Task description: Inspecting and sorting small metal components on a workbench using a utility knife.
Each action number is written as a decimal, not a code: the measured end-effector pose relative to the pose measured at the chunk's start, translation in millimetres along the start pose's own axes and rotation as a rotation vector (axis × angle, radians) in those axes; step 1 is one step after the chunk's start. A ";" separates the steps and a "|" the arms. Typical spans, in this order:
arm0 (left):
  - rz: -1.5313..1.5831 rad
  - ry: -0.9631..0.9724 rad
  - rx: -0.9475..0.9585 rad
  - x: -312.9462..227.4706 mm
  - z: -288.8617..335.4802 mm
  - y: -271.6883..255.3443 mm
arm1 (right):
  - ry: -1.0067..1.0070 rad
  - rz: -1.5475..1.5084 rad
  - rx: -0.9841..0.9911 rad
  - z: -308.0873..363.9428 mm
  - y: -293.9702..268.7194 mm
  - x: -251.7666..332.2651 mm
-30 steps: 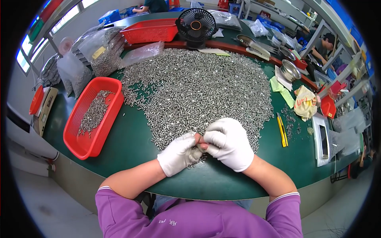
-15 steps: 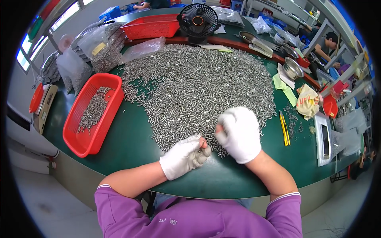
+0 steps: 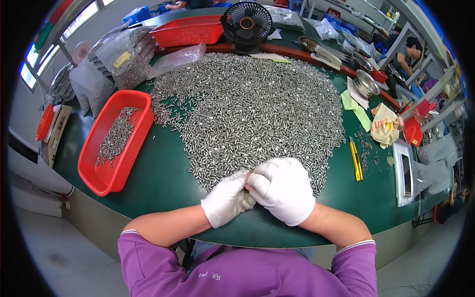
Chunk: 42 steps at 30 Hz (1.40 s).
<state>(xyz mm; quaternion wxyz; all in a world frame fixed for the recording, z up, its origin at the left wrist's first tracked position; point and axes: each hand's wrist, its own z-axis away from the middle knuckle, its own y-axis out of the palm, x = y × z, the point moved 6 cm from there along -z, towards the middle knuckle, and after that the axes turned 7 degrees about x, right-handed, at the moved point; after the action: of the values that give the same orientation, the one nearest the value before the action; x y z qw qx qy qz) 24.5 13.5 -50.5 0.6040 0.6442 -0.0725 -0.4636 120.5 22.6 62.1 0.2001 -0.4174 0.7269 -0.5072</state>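
Observation:
A wide heap of small silvery metal pins [image 3: 247, 109] covers the middle of the green table. At the heap's near edge my two white-gloved hands meet. My left hand [image 3: 228, 198] is closed, its bare thumb and finger tips pinched together; what they hold, if anything, is too small to make out. My right hand [image 3: 283, 190] is closed too, its fingertips pressed against those of the left, and whatever is between them is hidden. To the left, a red plastic basket [image 3: 94, 171] holds a smaller lot of the same pins.
Bags of pins [image 3: 94, 89], a scale [image 3: 58, 131] and another red basket [image 3: 188, 34] stand left and back. A black fan [image 3: 246, 24] is behind the heap. On the right lie a yellow utility knife [image 3: 355, 159], metal bowls [image 3: 366, 84] and a crumpled bag [image 3: 385, 126].
My right hand has come down and left from over the heap to meet my left hand. The left hand has stayed nearly where it was.

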 end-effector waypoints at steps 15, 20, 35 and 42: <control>0.004 -0.040 -0.065 -8.1 -2.7 -0.4 | 0.607 0.128 0.156 9.7 2.7 -105.2; -0.027 -0.013 -0.065 -11.8 1.0 7.1 | 0.401 0.028 0.149 7.4 16.5 -92.6; 0.005 -0.037 -0.051 -12.6 -3.3 3.9 | 0.472 0.097 0.123 12.3 19.6 -99.9; -0.044 -0.065 -0.070 -14.1 -4.7 4.6 | 0.419 0.040 0.200 11.0 31.8 -102.2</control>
<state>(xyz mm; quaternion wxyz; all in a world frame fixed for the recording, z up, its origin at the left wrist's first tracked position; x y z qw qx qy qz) 22.0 24.8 -40.1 0.6132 0.6086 -0.0617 -0.4998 173.9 103.4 15.4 0.0950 -0.2667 0.7068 -0.6482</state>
